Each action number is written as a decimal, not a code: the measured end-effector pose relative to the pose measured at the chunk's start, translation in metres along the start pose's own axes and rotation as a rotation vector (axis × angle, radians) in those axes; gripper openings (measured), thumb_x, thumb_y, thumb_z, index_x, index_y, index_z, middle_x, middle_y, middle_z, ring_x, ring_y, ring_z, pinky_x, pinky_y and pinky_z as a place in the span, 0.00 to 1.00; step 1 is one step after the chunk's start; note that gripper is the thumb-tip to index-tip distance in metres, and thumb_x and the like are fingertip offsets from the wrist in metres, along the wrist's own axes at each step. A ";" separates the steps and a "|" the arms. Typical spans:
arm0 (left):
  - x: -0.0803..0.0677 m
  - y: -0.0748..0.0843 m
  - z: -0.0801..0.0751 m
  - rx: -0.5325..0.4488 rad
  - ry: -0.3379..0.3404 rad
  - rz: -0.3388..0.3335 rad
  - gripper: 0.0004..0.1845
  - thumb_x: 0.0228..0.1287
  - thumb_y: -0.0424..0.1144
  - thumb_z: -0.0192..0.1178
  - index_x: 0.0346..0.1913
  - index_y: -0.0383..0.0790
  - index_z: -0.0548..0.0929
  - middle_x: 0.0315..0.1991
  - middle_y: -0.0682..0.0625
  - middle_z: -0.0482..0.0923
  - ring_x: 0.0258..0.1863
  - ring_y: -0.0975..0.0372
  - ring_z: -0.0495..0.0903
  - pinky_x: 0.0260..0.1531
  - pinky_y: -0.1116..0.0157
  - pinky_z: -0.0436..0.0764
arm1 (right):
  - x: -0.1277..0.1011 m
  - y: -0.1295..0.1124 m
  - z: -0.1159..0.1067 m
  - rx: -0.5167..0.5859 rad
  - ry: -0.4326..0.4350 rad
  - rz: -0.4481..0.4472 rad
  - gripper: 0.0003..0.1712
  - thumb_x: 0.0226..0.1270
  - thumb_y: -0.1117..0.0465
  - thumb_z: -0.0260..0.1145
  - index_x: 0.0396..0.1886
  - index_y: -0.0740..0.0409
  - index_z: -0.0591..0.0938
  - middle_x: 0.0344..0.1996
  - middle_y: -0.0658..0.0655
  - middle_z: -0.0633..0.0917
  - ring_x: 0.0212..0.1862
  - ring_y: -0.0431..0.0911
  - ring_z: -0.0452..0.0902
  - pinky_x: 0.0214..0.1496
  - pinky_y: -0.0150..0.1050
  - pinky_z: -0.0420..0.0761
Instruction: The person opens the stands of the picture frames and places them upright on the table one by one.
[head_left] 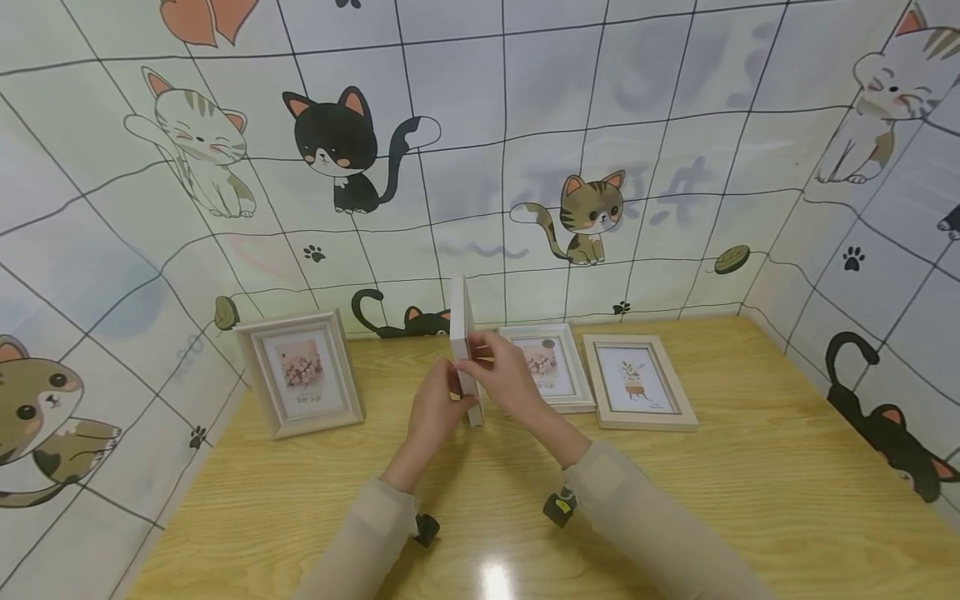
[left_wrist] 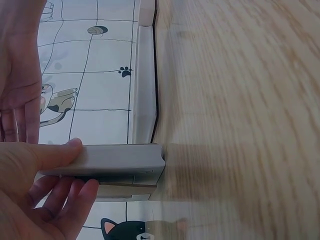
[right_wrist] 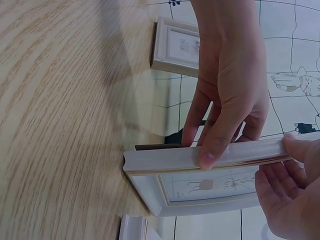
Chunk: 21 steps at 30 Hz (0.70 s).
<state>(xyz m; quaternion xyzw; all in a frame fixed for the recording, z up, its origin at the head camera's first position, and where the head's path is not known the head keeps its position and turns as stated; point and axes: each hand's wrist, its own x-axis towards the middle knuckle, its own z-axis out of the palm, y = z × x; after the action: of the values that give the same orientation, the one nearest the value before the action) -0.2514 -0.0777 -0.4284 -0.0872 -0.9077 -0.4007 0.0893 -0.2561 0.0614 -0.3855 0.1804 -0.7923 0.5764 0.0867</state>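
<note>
A white picture frame (head_left: 460, 317) stands upright on the table, turned edge-on to the head camera. In the right wrist view, its glazed front and gold inner trim show, with a plant drawing behind the glass. My left hand (head_left: 435, 404) grips its near edge low down, thumb on one side and fingers on the other. Higher up, my right hand (head_left: 506, 371) pinches the same edge between thumb and fingers. A brown piece (right_wrist: 157, 146) projects at the frame's back, and most of that back is hidden.
At the left stands a beige frame (head_left: 348, 408) with a flower picture. Right of the hands lean a white flower frame (head_left: 581, 392) and a light wooden plant-picture frame (head_left: 682, 408). The wooden table (head_left: 480, 500) meets a cat-patterned wall covering (head_left: 465, 192).
</note>
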 end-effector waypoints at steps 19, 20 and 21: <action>0.001 -0.016 -0.016 0.022 -0.066 0.099 0.16 0.59 0.30 0.70 0.49 0.38 0.78 0.50 0.43 0.80 0.52 0.51 0.78 0.54 0.53 0.83 | 0.003 0.002 -0.003 -0.049 -0.022 0.001 0.20 0.66 0.62 0.70 0.55 0.62 0.79 0.50 0.62 0.84 0.55 0.56 0.84 0.57 0.41 0.86; 0.001 -0.017 -0.016 0.039 -0.060 0.107 0.17 0.59 0.30 0.70 0.50 0.38 0.78 0.51 0.43 0.79 0.54 0.51 0.77 0.55 0.52 0.82 | 0.003 0.003 -0.002 -0.049 -0.022 0.001 0.20 0.66 0.62 0.70 0.55 0.62 0.79 0.50 0.62 0.84 0.55 0.56 0.84 0.57 0.41 0.86; 0.001 -0.018 -0.017 0.051 -0.055 0.113 0.18 0.59 0.30 0.70 0.51 0.39 0.78 0.53 0.43 0.79 0.55 0.50 0.77 0.56 0.51 0.81 | 0.003 0.003 -0.002 -0.048 -0.023 0.000 0.20 0.66 0.62 0.70 0.55 0.62 0.79 0.50 0.62 0.84 0.55 0.56 0.84 0.57 0.41 0.86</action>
<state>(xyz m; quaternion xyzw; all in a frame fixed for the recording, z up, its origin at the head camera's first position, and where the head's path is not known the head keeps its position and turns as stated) -0.2552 -0.1022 -0.4295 -0.1469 -0.9134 -0.3691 0.0890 -0.2605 0.0634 -0.3860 0.1849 -0.8068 0.5551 0.0817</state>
